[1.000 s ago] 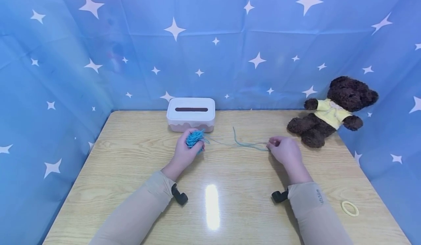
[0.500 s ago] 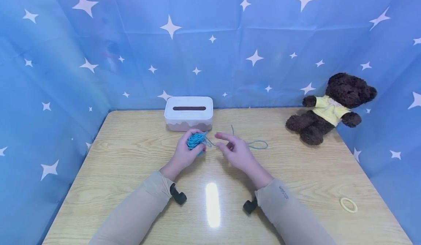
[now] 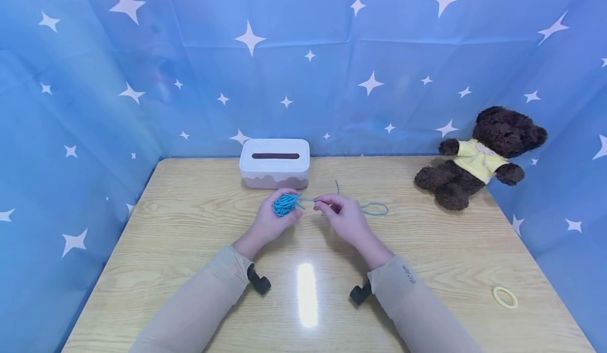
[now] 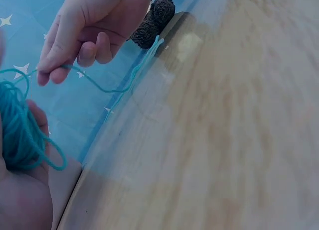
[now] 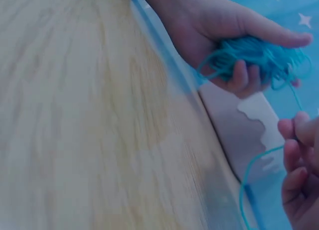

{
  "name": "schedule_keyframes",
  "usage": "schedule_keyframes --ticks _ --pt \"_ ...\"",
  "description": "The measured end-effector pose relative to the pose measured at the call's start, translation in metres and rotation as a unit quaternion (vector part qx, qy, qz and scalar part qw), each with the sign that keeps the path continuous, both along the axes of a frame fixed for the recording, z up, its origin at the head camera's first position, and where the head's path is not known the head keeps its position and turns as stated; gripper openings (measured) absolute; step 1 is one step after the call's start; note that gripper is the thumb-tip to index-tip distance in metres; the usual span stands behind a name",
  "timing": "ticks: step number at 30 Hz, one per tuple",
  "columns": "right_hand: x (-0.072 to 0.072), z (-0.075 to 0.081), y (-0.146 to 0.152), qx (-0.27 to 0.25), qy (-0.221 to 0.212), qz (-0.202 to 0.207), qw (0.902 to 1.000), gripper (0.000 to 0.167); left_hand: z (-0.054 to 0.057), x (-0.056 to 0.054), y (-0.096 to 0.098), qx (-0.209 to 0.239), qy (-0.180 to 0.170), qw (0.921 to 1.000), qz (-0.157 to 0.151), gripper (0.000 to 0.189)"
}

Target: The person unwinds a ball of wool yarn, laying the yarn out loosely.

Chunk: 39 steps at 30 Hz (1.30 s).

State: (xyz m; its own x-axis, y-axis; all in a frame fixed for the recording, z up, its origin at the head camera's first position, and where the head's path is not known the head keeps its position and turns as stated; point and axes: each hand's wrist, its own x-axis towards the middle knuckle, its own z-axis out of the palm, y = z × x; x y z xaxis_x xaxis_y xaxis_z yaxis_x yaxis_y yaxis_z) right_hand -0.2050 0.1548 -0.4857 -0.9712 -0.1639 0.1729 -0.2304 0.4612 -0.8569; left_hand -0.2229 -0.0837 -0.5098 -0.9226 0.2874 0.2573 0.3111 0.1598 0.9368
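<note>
We've got a wood-grain surface (image 3: 204, 200), a brown teddy bear (image 3: 479, 158) at 2 o'clock and a white-topped box (image 3: 275, 164) near 11. The left hand (image 3: 267, 224) has its grip wrapped round a blue yarn bundle (image 3: 285, 205), just off the box's 6 o'clock side; the right hand (image 3: 348, 221), at the bundle's 3 o'clock, has its grip pinched on a strand (image 4: 107, 91). We spot a yellow ring (image 3: 495, 293) around 4 o'clock.

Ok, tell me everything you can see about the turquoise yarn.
The turquoise yarn is soft-looking and bunched into a loose, loopy bundle gripped in the left hand, in front of the tissue box. One strand crosses to the right hand, which pinches it. Beyond that hand, a slack length lies looped on the wood-grain table.
</note>
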Motion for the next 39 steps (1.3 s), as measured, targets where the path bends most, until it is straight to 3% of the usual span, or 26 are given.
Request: schedule_keyframes --ticks 7,12,19,27,30,34,39 --pt "0.005 0.003 0.03 -0.009 0.003 -0.04 0.9991 0.02 -0.002 -0.002 0.004 0.044 0.002 0.9986 0.029 0.022" --pt "0.005 0.003 0.056 0.005 0.031 -0.076 0.9966 0.019 -0.002 -0.003 0.006 0.071 0.009 0.9968 0.034 0.02" --pt "0.001 0.001 0.087 0.034 0.043 -0.123 0.9909 0.022 -0.002 -0.002 0.003 0.074 -0.001 0.996 0.05 0.024" --pt "-0.003 -0.007 0.109 0.126 0.066 -0.218 0.9656 0.022 -0.003 -0.001 -0.001 0.066 0.011 0.9961 0.057 0.033" --pt "-0.003 -0.01 0.116 0.149 0.047 -0.238 0.9588 0.025 -0.003 0.001 -0.003 0.072 0.013 0.9958 0.055 0.035" --pt "-0.004 -0.012 0.127 0.184 -0.01 -0.259 0.9483 0.03 -0.004 0.0 -0.002 0.076 0.014 0.9957 0.052 0.032" --pt "-0.004 -0.007 0.134 0.223 -0.077 -0.244 0.9406 0.036 -0.003 0.0 0.0 0.093 0.003 0.9946 0.046 0.027"
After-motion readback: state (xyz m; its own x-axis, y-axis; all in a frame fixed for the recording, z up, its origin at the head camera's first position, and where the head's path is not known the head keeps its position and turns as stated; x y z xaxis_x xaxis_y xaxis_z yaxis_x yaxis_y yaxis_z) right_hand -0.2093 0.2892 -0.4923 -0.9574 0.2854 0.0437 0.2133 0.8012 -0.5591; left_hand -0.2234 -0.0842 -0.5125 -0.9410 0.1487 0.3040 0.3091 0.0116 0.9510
